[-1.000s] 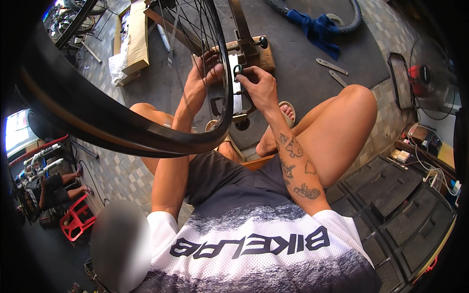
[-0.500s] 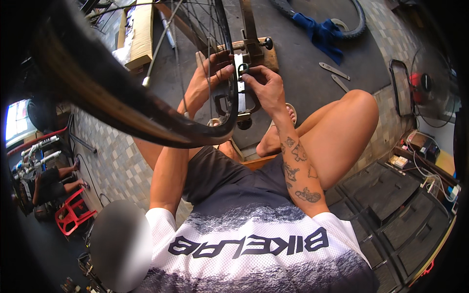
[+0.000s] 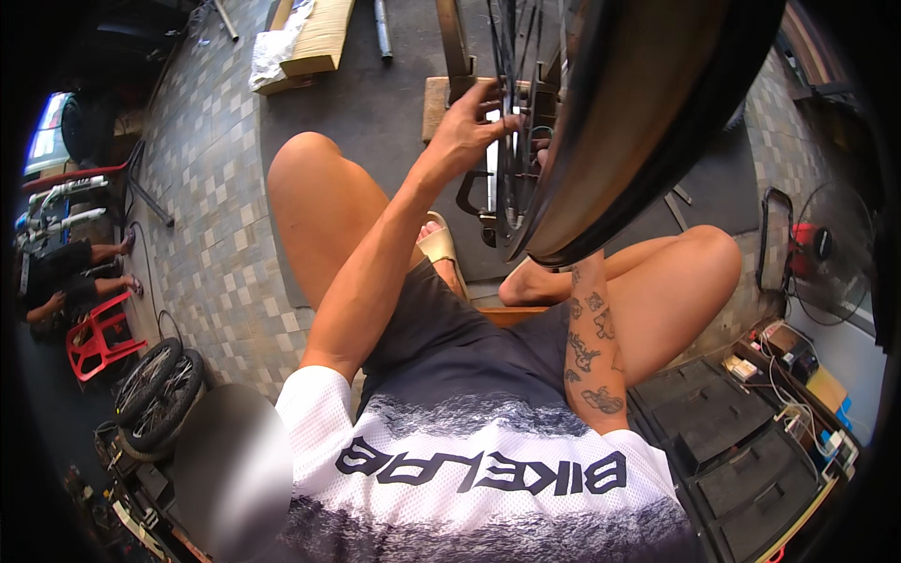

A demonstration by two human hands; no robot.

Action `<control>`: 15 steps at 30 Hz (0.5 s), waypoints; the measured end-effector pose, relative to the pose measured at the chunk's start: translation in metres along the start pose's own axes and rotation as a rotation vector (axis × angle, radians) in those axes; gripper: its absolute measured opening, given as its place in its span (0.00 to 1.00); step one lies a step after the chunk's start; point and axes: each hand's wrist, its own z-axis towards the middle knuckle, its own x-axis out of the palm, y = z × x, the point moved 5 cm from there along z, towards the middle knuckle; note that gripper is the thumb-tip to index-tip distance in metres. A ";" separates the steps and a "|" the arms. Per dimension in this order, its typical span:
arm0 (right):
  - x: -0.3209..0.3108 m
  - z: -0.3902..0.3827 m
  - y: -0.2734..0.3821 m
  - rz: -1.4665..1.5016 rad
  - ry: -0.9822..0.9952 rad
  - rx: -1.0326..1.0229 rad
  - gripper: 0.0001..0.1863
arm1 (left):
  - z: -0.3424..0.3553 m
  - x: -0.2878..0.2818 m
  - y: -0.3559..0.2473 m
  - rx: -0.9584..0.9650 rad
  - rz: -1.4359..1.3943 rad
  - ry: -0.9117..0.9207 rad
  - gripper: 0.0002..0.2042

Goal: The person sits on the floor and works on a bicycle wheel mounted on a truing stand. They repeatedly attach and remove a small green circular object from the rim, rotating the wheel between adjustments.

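Observation:
A bicycle wheel [image 3: 648, 141] with a dark rim and no tyre on the part I see stands upright in a metal truing stand [image 3: 456, 52] between my legs. The stand sits on a wooden base [image 3: 435, 111]. On the wheel's left side, my left hand [image 3: 465, 129] reaches to the spokes, fingers apart and stretched out; fingertips overlap the spokes, and contact is unclear. Most of my right hand [image 3: 542, 143] is behind the rim on the other side. Only a bit of its fingers shows near the stand's arm, so its grip is hidden.
An open cardboard box [image 3: 319, 47] and a metal tube [image 3: 383, 30] lie ahead on the dark mat. Left are a red plastic stool [image 3: 101, 336], stacked wheels [image 3: 155, 394] and a seated person's legs. Black drawers [image 3: 751, 469] and a fan [image 3: 826, 249] stand right.
The wheel has swung across my view from left to right and now covers most of my right hand. My left hand's fingers have stretched out at the spokes.

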 end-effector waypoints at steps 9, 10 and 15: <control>-0.014 0.009 -0.016 -0.356 -0.037 0.044 0.11 | -0.041 0.008 -0.028 -0.093 -0.144 -0.146 0.23; -0.013 0.011 -0.021 -0.388 -0.037 0.077 0.11 | -0.039 0.012 -0.035 -0.083 -0.228 -0.078 0.24; -0.008 0.014 -0.026 -0.349 -0.010 0.022 0.10 | -0.041 0.029 -0.058 -0.061 0.024 -0.094 0.26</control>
